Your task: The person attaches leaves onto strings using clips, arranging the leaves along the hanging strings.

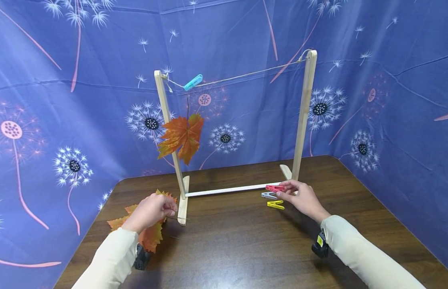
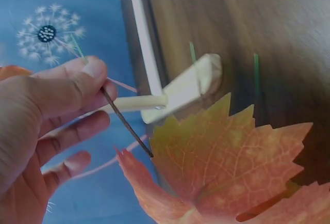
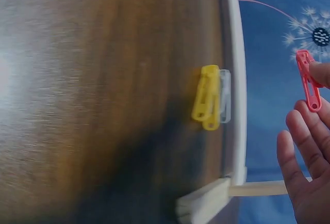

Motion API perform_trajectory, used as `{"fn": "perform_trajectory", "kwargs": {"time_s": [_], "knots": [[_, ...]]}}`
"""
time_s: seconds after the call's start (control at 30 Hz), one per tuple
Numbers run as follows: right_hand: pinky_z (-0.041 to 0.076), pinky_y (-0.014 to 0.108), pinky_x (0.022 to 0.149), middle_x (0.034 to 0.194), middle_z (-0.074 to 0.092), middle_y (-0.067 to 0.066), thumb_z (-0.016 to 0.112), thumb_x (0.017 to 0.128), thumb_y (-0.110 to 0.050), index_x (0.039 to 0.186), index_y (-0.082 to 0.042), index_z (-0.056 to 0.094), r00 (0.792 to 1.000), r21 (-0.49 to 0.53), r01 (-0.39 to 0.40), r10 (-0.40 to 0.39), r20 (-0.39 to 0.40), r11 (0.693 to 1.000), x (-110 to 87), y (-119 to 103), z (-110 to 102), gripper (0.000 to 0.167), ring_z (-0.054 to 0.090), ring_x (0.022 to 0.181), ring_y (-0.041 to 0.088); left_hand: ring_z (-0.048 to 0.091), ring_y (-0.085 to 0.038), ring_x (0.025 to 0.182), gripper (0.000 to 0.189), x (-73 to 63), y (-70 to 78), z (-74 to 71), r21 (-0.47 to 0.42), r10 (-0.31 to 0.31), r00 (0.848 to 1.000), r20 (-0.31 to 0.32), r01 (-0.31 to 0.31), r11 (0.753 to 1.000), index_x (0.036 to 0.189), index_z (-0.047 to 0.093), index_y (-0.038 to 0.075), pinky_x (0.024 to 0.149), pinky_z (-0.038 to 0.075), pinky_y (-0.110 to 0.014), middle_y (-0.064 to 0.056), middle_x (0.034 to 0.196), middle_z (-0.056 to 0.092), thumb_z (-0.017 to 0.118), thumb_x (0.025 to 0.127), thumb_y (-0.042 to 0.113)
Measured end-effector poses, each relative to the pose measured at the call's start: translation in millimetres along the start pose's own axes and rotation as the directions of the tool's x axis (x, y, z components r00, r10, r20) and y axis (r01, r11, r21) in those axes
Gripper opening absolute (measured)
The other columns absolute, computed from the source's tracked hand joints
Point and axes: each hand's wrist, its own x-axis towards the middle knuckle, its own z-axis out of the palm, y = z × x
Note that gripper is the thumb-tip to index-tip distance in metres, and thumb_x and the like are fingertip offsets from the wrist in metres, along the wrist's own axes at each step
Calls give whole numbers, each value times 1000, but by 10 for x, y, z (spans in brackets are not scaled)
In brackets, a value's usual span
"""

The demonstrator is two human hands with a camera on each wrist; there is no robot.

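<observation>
My left hand [image 1: 151, 212] pinches the thin brown stem [image 2: 124, 121] of an orange maple leaf [image 2: 232, 154] between thumb and fingers, beside the stand's left foot. Over the table at the right, my right hand [image 1: 305, 198] pinches a red clothespin [image 3: 309, 82] between thumb and fingertips. Below that hand lie a yellow clothespin [image 1: 275, 205] and a pale grey clothespin [image 1: 269, 195]. Another orange maple leaf [image 1: 184, 136] hangs by its stem under a blue clothespin [image 1: 193, 82] on the string [image 1: 242, 75]. Parts of the leaves near my left hand are hidden behind it.
A wooden stand [image 1: 305, 112] has two uprights with the string tied between their tops. Its white bottom bar [image 1: 227, 189] runs low across the brown table [image 1: 224, 241]. Behind it hangs a blue dandelion-print cloth [image 1: 238, 36]. More leaves [image 1: 117, 223] lie at the left.
</observation>
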Motion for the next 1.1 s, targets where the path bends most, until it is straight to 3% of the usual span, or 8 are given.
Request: {"fn": "perform_trajectory", "kwargs": {"time_s": [0.13, 0.37, 0.6, 0.87, 1.1], "knots": [[47, 30, 68, 88, 72, 4, 79, 89, -17, 112, -1, 72, 1000, -3, 19, -19, -14, 1000, 75, -81, -80, 29, 65, 84, 20, 59, -3, 65, 18, 58, 79, -56, 35, -10, 998, -56, 12, 999, 79, 71, 20, 62, 49, -34, 12, 69, 66, 80, 84, 5], [49, 29, 68, 95, 74, 11, 77, 91, -14, 115, 3, 70, 998, 29, 62, -61, -17, 998, 210, -265, -208, 30, 68, 88, 25, 60, -6, 66, 14, 163, 214, -168, 4, -78, 990, -117, 79, 997, 80, 71, 17, 63, 50, -39, 11, 71, 67, 80, 85, 8], [48, 29, 65, 93, 74, 10, 78, 91, -16, 116, 0, 71, 994, 35, 109, -108, -27, 993, 369, -456, -287, 30, 68, 85, 25, 64, -9, 69, 5, 301, 343, -242, -107, -143, 980, -137, 129, 986, 87, 74, 12, 64, 50, -40, 9, 74, 70, 78, 89, 10], [48, 27, 71, 95, 74, 11, 77, 92, -18, 121, 0, 68, 990, 81, 139, -136, -33, 987, 529, -726, -362, 35, 68, 88, 25, 67, -10, 69, 4, 462, 486, -304, -228, -170, 967, -192, 125, 966, 91, 75, 9, 69, 52, -39, 1, 78, 74, 78, 90, 12], [46, 35, 75, 98, 74, 11, 77, 93, -25, 121, -2, 69, 988, 34, 154, -153, -25, 988, 631, -981, -458, 37, 67, 93, 27, 68, -16, 74, 6, 575, 651, -357, -281, -185, 960, -212, 122, 952, 92, 75, 9, 70, 52, -40, 0, 82, 75, 77, 92, 15]]}}
